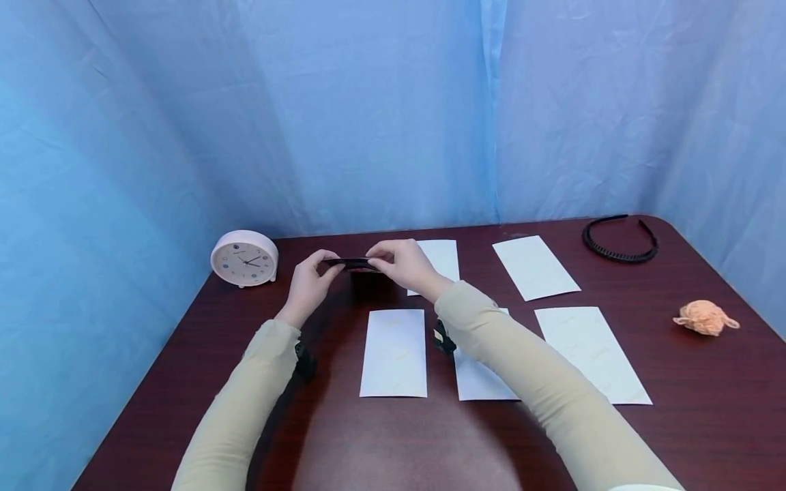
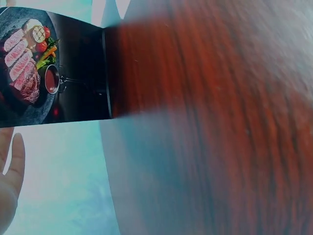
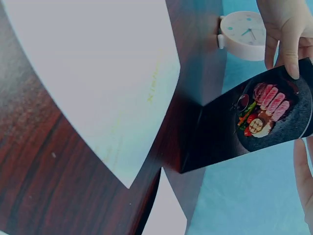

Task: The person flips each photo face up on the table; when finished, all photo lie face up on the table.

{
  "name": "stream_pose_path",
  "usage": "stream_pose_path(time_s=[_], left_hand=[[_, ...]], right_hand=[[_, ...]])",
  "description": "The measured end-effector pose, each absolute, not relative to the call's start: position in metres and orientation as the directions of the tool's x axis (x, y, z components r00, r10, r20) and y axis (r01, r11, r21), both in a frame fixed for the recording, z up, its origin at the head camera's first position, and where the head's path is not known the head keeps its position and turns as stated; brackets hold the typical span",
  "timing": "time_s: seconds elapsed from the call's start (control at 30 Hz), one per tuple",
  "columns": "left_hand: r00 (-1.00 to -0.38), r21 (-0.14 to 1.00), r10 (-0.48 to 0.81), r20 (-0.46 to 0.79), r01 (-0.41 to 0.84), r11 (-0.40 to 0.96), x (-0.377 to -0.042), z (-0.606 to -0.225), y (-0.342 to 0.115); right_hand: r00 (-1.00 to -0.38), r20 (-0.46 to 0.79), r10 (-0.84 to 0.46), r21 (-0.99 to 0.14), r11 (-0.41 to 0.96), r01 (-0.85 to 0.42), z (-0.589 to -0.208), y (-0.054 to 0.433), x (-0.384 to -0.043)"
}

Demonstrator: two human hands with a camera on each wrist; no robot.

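A dark photo print of sliced steak on a round plate (image 3: 268, 110) stands upright between the two hands. From the head view only its thin upper edge (image 1: 351, 261) shows. My left hand (image 1: 309, 285) pinches the print's left end between thumb and fingers. At its right end my right hand (image 1: 406, 264) pinches the same upper edge. The print's lower edge (image 2: 106, 73) is at or just above the tabletop; exact contact is hard to tell.
White sheets lie about the dark wood table: one (image 1: 394, 354) in front, another (image 1: 535, 267) at the back, several in all. A pink clock (image 1: 244, 259) stands at left. A black headband (image 1: 620, 256) and peach yarn (image 1: 705, 318) lie at right. Blue curtains (image 1: 368, 116) hang behind.
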State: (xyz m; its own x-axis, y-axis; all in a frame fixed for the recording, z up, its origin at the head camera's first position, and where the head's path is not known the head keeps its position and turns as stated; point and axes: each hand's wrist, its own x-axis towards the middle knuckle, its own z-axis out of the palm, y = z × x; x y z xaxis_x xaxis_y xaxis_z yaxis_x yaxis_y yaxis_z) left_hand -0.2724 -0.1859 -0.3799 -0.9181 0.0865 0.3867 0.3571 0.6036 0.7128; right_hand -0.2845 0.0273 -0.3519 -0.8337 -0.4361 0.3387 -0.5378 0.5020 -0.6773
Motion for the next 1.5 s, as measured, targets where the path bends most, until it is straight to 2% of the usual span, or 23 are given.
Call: stream_pose_path(time_s=[0.3, 0.47, 0.77, 1.07, 1.5], left_hand=[[-0.946, 0.777, 0.051, 0.320, 0.292, 0.558, -0.274, -0.381, -0.185], [-0.952, 0.785, 0.058, 0.302, 0.283, 0.551, -0.275, -0.384, -0.185], [-0.954, 0.784, 0.058, 0.294, 0.275, 0.556, -0.277, -0.387, -0.187], [-0.947, 0.822, 0.008, 0.322, 0.283, 0.494, -0.277, -0.384, -0.190], [-0.947, 0.820, 0.002, 0.322, 0.280, 0.499, -0.277, -0.379, -0.193]], right_hand=[[-0.826, 0.454, -0.333, -0.667, 0.489, -0.563, -0.346, 0.029, -0.285], [-0.843, 0.464, -0.272, -0.707, 0.460, -0.538, -0.343, 0.031, -0.287], [-0.905, 0.385, -0.178, -0.849, 0.316, -0.424, -0.342, 0.038, -0.290], [-0.945, 0.288, -0.153, -0.923, 0.219, -0.316, -0.352, 0.045, -0.295], [-0.953, 0.176, -0.248, -0.928, 0.280, -0.245, -0.366, 0.052, -0.296]])
